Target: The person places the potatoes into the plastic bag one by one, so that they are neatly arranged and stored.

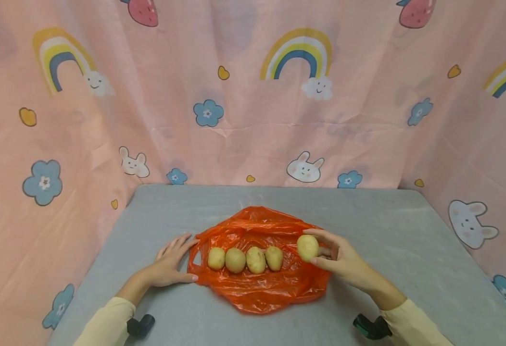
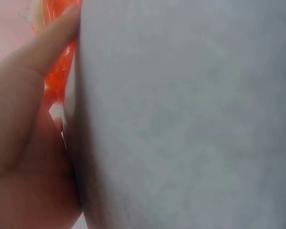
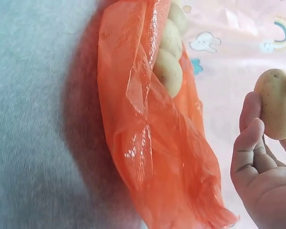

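An orange-red plastic bag (image 1: 253, 293) lies spread on the grey table, with several potatoes (image 1: 235, 260) in a row on it. My right hand (image 1: 344, 257) grips one more potato (image 1: 308, 248) between thumb and fingers at the bag's right side. The right wrist view shows this held potato (image 3: 276, 105) raised clear of the bag (image 3: 148, 143). At the bag's left edge my left hand (image 1: 170, 264) rests on the table, fingers spread and thumb at the bag's edge. In the left wrist view the left thumb (image 2: 52, 40) reaches toward the orange plastic.
The grey table (image 1: 365, 211) extends around the bag on all sides. A pink curtain (image 1: 244, 96) printed with rainbows, rabbits and flowers hangs behind and at both sides. Dark wrist devices (image 1: 372, 327) sit beside both sleeves.
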Demonstrator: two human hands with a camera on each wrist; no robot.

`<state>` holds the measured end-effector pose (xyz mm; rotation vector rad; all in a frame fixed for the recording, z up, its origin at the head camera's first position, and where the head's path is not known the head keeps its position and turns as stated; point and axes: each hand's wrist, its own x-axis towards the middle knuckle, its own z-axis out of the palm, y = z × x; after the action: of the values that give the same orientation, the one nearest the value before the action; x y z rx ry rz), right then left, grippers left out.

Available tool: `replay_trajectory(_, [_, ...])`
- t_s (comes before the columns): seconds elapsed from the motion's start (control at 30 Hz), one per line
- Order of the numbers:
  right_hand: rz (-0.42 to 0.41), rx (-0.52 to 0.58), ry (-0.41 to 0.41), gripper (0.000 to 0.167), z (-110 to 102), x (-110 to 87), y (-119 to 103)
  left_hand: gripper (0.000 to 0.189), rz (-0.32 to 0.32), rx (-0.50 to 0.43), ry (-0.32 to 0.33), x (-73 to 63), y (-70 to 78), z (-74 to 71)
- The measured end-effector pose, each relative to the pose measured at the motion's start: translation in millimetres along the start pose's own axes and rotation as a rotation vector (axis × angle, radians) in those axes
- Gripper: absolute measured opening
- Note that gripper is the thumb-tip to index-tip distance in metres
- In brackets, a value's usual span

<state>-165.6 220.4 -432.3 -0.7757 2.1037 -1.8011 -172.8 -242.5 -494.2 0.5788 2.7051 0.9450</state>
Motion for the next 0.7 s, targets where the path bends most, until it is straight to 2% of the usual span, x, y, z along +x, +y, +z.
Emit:
replay_trajectory(0.33, [0.056,0.021,-0.059,0.055,5,10.6,8,0.102,-0.015,0.021,-0.003,-0.1,-5.7,4.4])
replay_trajectory(0.5, [0.103,0.003,-0.057,0.056,5,13.2,13,0.101,-0.01,0.009,0.002,0.6,-5.3,4.9])
replay_trajectory(0.7, [0.122,-0.021,-0.058,0.058,4,19.1,18,0.1,0.01,0.008,0.021,0.9,-3.5,2.2])
